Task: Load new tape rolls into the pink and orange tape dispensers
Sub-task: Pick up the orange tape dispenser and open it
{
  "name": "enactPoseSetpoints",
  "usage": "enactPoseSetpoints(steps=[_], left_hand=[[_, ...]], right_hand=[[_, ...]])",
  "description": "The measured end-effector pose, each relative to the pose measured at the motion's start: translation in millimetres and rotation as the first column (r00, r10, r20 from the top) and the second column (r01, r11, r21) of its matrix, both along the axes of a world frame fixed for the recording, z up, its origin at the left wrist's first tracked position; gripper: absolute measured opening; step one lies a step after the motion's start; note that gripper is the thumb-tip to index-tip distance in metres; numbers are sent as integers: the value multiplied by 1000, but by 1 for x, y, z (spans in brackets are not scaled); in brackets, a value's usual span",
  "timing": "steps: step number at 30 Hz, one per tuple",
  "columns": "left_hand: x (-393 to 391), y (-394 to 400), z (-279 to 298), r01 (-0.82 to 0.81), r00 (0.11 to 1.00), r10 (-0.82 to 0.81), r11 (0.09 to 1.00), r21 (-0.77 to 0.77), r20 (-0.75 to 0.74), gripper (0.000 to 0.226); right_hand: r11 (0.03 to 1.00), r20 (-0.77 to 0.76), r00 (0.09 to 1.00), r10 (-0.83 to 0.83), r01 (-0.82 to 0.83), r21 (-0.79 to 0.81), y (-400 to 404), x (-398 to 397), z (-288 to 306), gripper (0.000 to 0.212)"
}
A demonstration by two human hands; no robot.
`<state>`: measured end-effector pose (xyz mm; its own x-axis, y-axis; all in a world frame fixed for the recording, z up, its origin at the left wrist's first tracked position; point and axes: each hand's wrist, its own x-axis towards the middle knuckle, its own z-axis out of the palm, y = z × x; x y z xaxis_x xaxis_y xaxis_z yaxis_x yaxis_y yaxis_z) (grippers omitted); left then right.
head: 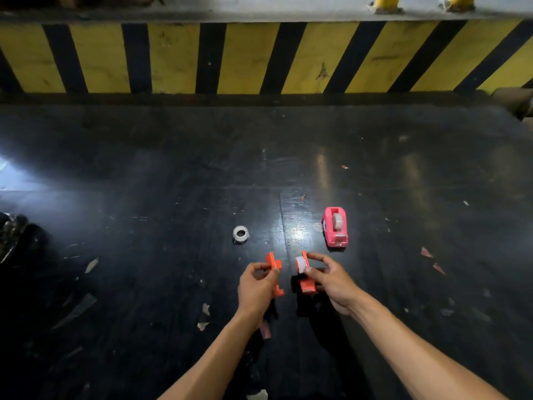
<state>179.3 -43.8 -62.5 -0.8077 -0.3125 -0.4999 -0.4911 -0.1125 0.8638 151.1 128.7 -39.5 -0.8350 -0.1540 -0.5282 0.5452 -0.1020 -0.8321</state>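
The orange tape dispenser is split into two halves, held above the black floor. My left hand (256, 287) grips one orange half (274, 269) by its side. A little to its right, my right hand (331, 280) holds the other orange half (306, 280), which carries a white tape roll (300, 264) under my thumb and forefinger. The two halves are apart, with a gap between them. The pink tape dispenser (335, 228) stands closed on the floor beyond my right hand, a roll visible inside it. A small white empty tape core (240, 234) lies on the floor to the left of it.
The glossy black floor (173, 226) carries scattered scraps of tape and paper (203, 317). A yellow-and-black striped curb (259, 57) runs across the back. A dark object (11, 235) sits at the left edge. A pinkish scrap (264, 330) lies under my left wrist.
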Motion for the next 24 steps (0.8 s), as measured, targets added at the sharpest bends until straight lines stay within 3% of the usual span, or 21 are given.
enactPoseSetpoints(steps=[2,5,7,12,15,16,19,24], left_hand=[[6,-11,-1,113,990,-133,946,-303,-45,13],[11,-20,-2,258,954,-300,796,-547,13,13],[12,-22,-3,316,933,-353,709,-631,70,15],[10,-20,-1,370,918,-360,636,-677,164,24],[11,-15,8,297,919,-390,589,-752,58,30],[11,-11,13,288,912,-410,642,-711,-1,28],[7,0,32,353,911,-406,858,-374,-70,19],[0,7,37,394,917,-399,910,-128,-15,16]], right_hand=[[1000,23,1000,-9,9,-15,5,2,4,40],[1000,27,1000,-3,4,-30,9,6,8,41],[999,21,1000,5,-4,-44,8,9,10,40],[998,-3,999,38,-38,-51,7,16,14,38],[995,-17,998,68,-69,-76,5,21,14,40],[992,-17,996,84,-85,-93,5,24,15,39],[986,-26,990,140,-142,-92,2,31,20,38],[987,-53,988,143,-146,-64,6,33,25,39]])
